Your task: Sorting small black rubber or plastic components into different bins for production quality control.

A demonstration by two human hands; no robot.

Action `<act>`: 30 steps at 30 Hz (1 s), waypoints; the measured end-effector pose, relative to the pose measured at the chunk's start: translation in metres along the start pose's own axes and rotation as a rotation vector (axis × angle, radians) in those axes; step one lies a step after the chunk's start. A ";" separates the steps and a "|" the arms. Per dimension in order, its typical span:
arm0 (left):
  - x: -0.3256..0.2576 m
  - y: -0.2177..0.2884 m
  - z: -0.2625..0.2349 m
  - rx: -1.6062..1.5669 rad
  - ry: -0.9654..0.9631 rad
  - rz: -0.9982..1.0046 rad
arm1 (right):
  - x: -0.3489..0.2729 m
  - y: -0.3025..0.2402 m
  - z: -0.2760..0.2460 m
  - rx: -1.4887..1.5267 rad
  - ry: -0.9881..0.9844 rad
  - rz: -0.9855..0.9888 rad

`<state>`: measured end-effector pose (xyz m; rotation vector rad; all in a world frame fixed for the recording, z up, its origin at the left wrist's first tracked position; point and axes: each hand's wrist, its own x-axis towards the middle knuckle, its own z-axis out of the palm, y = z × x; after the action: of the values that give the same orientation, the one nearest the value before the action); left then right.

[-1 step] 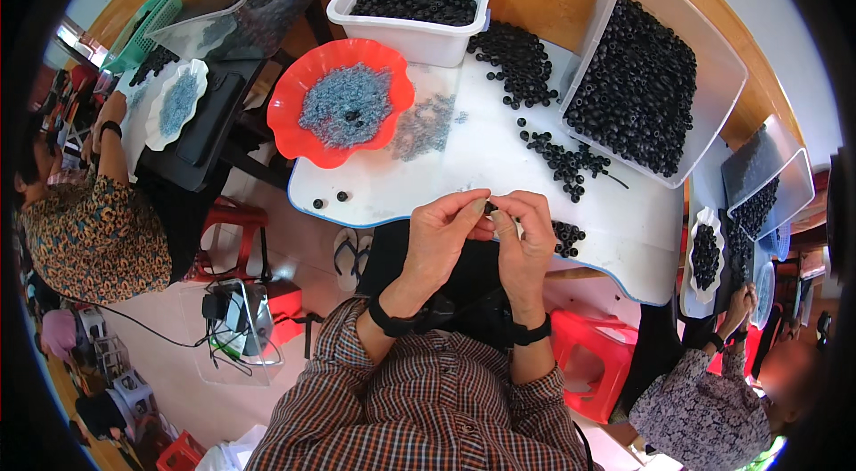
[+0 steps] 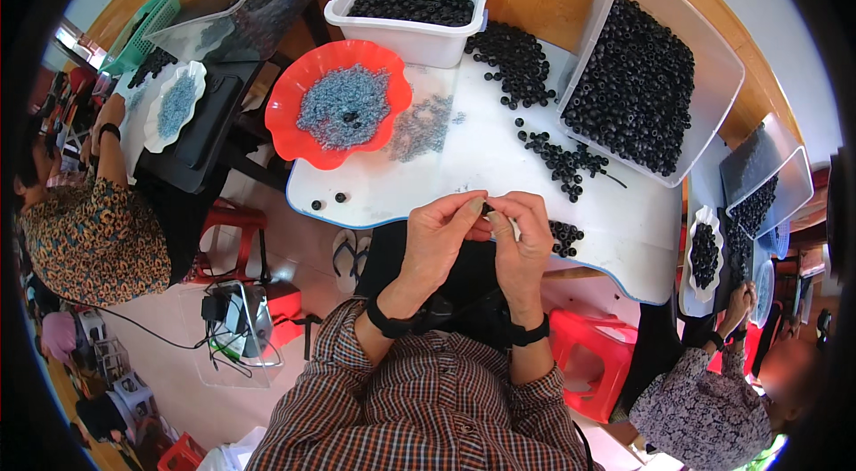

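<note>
Above the table's front edge, my left hand (image 2: 437, 237) and my right hand (image 2: 521, 241) meet at the fingertips. Both are closed in a pinch round a small black round part (image 2: 487, 210), mostly hidden by thumbs and fingers. Beside my right hand lies a small group of black ring-like parts (image 2: 567, 237). Farther back, more black parts (image 2: 563, 161) are scattered with a thin dark stick among them. To the left stands a red wavy-rimmed dish (image 2: 283, 134) holding a heap of small clear bluish pieces (image 2: 343, 101) and a few black ones.
A white tub (image 2: 401, 41) and a large clear bin (image 2: 719, 106), both with black parts, stand at the back. A black pile (image 2: 513, 65) lies between them. Two loose parts (image 2: 340, 197) sit near the left edge. Other people work at tables on both sides. A red stool (image 2: 593, 360) stands below right.
The whole view has shifted very slightly. My hands keep the same pinch, and nothing else has visibly moved.
</note>
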<state>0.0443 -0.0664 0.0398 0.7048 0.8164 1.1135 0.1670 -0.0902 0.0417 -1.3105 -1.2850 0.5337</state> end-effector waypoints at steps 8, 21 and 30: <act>0.005 0.000 -0.001 0.078 0.009 -0.022 | -0.004 0.001 0.008 -0.069 -0.021 -0.039; 0.014 0.001 -0.010 -0.014 -0.140 -0.059 | -0.012 -0.007 0.006 0.436 0.093 0.270; 0.014 0.009 -0.015 -0.298 -0.314 -0.098 | -0.013 -0.006 0.001 0.490 0.134 0.240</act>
<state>0.0309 -0.0494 0.0362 0.5630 0.4026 0.9785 0.1600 -0.1024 0.0421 -1.0658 -0.8200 0.8539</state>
